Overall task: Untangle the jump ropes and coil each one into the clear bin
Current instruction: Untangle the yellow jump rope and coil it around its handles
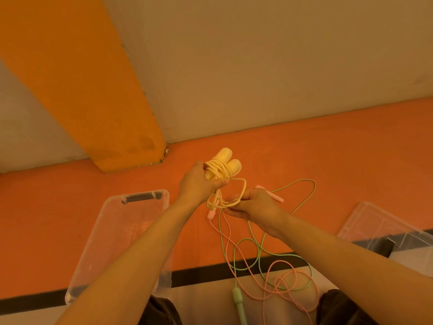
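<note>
My left hand (199,184) grips the yellow jump rope (222,170), whose cord is wound round its two pale yellow handles. A loose loop of the yellow cord runs down to my right hand (255,206), which pinches it. On the floor below lie a green jump rope (260,252) and a pink jump rope (278,287), crossing each other in loose loops. One pink handle (276,197) shows beyond my right hand, another (210,213) hangs near the yellow loop. A green handle (240,306) lies at the bottom. The clear bin (112,231) stands at the left, under my left forearm.
A clear lid (375,221) lies on the floor at the right. An orange pillar (93,102) meets the wall and the orange floor behind. A black stripe (199,275) crosses the floor near my knees (339,308).
</note>
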The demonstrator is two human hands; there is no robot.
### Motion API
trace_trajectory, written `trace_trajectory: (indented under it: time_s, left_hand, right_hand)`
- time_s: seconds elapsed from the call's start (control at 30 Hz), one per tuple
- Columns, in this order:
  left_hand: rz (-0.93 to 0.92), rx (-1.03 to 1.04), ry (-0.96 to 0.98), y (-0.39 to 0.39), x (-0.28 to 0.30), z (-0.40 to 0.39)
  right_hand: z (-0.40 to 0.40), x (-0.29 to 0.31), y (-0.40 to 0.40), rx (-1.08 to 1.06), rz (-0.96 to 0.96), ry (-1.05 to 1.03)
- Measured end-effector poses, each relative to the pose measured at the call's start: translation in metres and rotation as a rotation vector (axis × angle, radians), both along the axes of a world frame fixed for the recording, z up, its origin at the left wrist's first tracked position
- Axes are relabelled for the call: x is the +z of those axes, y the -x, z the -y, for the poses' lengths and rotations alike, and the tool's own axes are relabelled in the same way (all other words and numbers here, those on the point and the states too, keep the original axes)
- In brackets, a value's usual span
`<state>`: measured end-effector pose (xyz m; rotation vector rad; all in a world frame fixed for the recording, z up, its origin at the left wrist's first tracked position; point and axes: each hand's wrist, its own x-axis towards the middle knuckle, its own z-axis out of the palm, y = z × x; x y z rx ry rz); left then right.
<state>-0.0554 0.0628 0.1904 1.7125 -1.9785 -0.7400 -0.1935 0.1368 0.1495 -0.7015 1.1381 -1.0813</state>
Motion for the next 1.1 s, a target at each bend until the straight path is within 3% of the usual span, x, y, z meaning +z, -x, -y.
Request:
trace_trajectory:
  time_s: [0.17,0.33,0.67,0.83,0.97,1.1]
  left_hand:
    - [0.009,-0.012,-0.019,0.0009,-0.0002,0.0]
    - [0.012,-0.03,-0.026,0.0021,-0.0001,-0.0015]
    - [0.008,-0.053,-0.046,0.0026,-0.0003,-0.0028]
    - [-0.013,-0.053,-0.059,0.0036,0.0005,-0.0031]
    - [-0.024,-0.059,-0.061,0.0029,0.0001,-0.0034]
    - [-0.03,-0.071,-0.068,0.003,-0.0015,-0.0039]
  right_hand:
    - [0.0013,0.0036,0.002,-0.187,0.141,0.041]
    - [-0.0016,0.0037,0.0017,0.04,-0.118,0.077]
    - [-0.0008,0.0067,0.0026,-0.19,0.205,0.035]
    - [-0.0002,0.0066,0.0027,-0.186,0.088,0.074]
    - [-0.0011,0.0088,0.0043,0.011,-0.161,0.136]
    - [0.0009,0.0059,0.0045,-0.048,-0.073,0.112]
